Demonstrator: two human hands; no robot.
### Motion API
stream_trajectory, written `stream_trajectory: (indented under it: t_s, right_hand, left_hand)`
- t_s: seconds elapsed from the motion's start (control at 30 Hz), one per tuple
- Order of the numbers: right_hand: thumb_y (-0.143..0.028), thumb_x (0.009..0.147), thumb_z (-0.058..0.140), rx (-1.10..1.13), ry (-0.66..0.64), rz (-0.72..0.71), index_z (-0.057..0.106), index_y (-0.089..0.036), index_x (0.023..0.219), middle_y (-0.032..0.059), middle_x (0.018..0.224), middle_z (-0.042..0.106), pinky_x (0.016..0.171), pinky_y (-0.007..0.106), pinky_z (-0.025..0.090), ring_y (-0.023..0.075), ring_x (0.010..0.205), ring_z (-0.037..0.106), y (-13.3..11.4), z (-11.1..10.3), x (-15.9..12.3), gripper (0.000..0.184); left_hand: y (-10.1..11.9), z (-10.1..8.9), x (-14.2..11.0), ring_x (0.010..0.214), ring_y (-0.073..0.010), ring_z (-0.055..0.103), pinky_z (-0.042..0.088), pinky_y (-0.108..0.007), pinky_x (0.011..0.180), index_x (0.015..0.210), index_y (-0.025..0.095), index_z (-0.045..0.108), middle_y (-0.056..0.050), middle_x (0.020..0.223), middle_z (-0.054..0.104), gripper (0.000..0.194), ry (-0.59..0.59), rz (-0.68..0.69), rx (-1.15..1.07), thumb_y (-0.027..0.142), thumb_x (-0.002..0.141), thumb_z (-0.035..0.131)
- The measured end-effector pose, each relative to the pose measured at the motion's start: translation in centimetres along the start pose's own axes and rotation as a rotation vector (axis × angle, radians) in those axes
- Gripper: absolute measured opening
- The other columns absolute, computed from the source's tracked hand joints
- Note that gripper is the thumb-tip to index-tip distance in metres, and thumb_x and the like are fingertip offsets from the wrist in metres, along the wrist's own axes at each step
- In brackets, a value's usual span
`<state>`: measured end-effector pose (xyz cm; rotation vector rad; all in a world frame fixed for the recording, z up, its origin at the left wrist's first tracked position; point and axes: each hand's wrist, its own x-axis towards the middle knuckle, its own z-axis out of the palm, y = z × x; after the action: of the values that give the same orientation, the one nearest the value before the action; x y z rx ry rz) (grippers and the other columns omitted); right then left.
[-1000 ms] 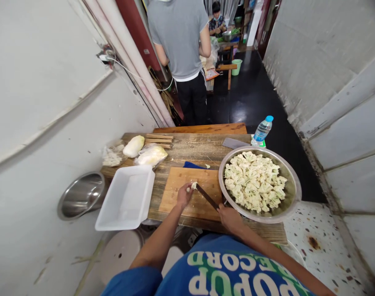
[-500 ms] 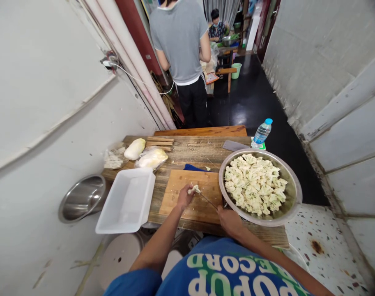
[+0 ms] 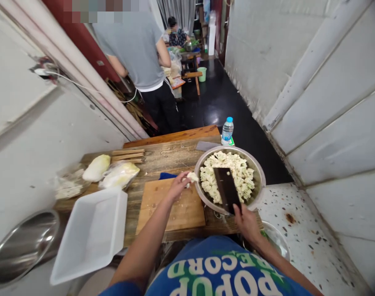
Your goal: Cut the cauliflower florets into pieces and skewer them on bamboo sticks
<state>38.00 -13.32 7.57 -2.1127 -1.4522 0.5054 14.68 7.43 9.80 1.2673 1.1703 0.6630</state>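
At far left, a steel bowl (image 3: 24, 246) is tilted, its edge cut off by the frame. Next to it, a white tub (image 3: 88, 230) slants away to the right. The left forearm crosses the cutting board (image 3: 187, 216), hiding part of it. Above the board's far right corner, the left hand (image 3: 176, 188) pinches a small cauliflower piece (image 3: 192, 176) pointing right, towards the wide metal basin (image 3: 261, 181); whether it touches the rim is hard to tell. Over the heaped florets (image 3: 246, 172), covering some, is the cleaver (image 3: 226, 187), its long axis running forward and slightly left. The right hand (image 3: 248, 224) is closed around its handle, mostly hidden in the grip.
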Motion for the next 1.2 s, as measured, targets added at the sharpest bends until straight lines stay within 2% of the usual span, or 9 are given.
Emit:
stream_trajectory:
  t_s: [0.13, 0.23, 0.4, 0.53, 0.67, 0.8, 1.0, 1.1, 1.2]
  right_hand:
    - [-0.061, 0.091, 0.024, 0.112, 0.172, 0.215, 0.054, -0.018, 0.08, 0.0045, 0.051, 0.059, 0.049, 0.028, 0.04, 0.0184, 0.046, 0.056, 3.8, -4.4, 0.4, 0.054]
    - [-0.063, 0.089, 0.027, 0.149, 0.229, 0.299, 0.051, -0.02, 0.076, 0.0022, 0.049, 0.056, 0.048, 0.028, 0.039, 0.0175, 0.043, 0.054, 5.6, -6.2, 0.1, 0.051]
    - [-0.058, 0.088, 0.03, 0.17, 0.238, 0.353, 0.051, -0.021, 0.075, 0.0018, 0.05, 0.056, 0.05, 0.028, 0.04, 0.0176, 0.045, 0.055, 7.1, -6.4, -1.1, 0.045]
    - [-0.056, 0.088, 0.03, 0.18, 0.206, 0.344, 0.051, -0.021, 0.075, 0.0025, 0.051, 0.057, 0.05, 0.029, 0.04, 0.0186, 0.047, 0.055, 7.4, -6.0, -1.0, 0.043]
    - [-0.054, 0.088, 0.03, 0.225, 0.167, 0.341, 0.051, -0.02, 0.078, 0.0027, 0.052, 0.058, 0.05, 0.029, 0.04, 0.0187, 0.047, 0.056, 7.2, -6.3, -0.5, 0.041]
    - [-0.053, 0.089, 0.032, 0.234, 0.167, 0.31, 0.051, -0.02, 0.078, 0.0029, 0.053, 0.059, 0.049, 0.028, 0.041, 0.0183, 0.047, 0.057, 6.7, -6.9, -0.2, 0.039]
    - [-0.049, 0.093, 0.03, 0.225, 0.063, 0.17, 0.053, -0.018, 0.083, 0.0023, 0.05, 0.059, 0.049, 0.027, 0.041, 0.0176, 0.045, 0.058, 4.3, -5.7, 0.5, 0.04]
    - [-0.045, 0.095, 0.029, 0.104, -0.107, -0.008, 0.056, -0.016, 0.087, 0.0072, 0.06, 0.065, 0.054, 0.026, 0.041, 0.0187, 0.053, 0.062, 1.6, -3.8, 1.3, 0.04]
    - [-0.036, 0.097, 0.032, -0.074, -0.372, -0.19, 0.058, -0.014, 0.094, 0.0113, 0.073, 0.071, 0.059, 0.025, 0.042, 0.0197, 0.066, 0.067, -2.0, -1.2, 2.0, 0.034]
  left_hand:
    - [1.1, 8.9, 2.6, 0.092, -0.0178, 0.062, 0.049, -0.031, 0.086, 0.108, 0.019, 0.066, -0.005, 0.103, 0.068, 0.036, -0.267, 0.213, 0.34, 0.026, 0.074, 0.067]
    - [-0.1, 13.7, 3.4, 0.104, -0.0197, 0.06, 0.047, -0.032, 0.091, 0.117, 0.019, 0.063, -0.008, 0.114, 0.066, 0.041, -0.391, 0.311, 0.443, 0.02, 0.075, 0.065]
    - [-2.2, 15.3, 2.6, 0.11, -0.0233, 0.056, 0.042, -0.038, 0.099, 0.118, 0.014, 0.061, -0.013, 0.118, 0.063, 0.039, -0.146, 0.336, 0.81, 0.012, 0.079, 0.053]
    - [-2.8, 16.2, 1.9, 0.121, -0.03, 0.049, 0.037, -0.041, 0.103, 0.135, 0.011, 0.046, -0.018, 0.127, 0.057, 0.061, -0.165, 0.297, 1.05, 0.015, 0.076, 0.061]
    - [-2.0, 17.6, 2.1, 0.114, -0.0289, 0.054, 0.04, -0.041, 0.099, 0.136, 0.014, 0.044, -0.016, 0.116, 0.062, 0.062, -0.124, 0.23, 1.016, 0.017, 0.077, 0.061]
    - [-0.8, 15.8, 1.7, 0.091, -0.0217, 0.063, 0.05, -0.038, 0.087, 0.117, 0.016, 0.059, -0.007, 0.093, 0.066, 0.045, -0.01, 0.007, 0.568, 0.019, 0.073, 0.067]
    - [-0.7, 7.6, -2.0, 0.081, -0.0147, 0.067, 0.056, -0.034, 0.084, 0.097, 0.014, 0.06, -0.006, 0.093, 0.069, 0.028, 0.09, -0.311, -0.437, 0.013, 0.072, 0.071]
    - [-2.8, 3.5, -4.3, 0.08, -0.0159, 0.068, 0.056, -0.033, 0.082, 0.092, 0.014, 0.058, -0.008, 0.095, 0.07, 0.026, 0.313, -0.281, -0.449, 0.019, 0.072, 0.073]
    - [-6.1, 0.4, -6.2, 0.076, -0.0173, 0.068, 0.055, -0.03, 0.07, 0.094, 0.015, 0.058, -0.01, 0.091, 0.071, 0.028, 0.543, -0.226, -0.076, 0.032, 0.075, 0.07]
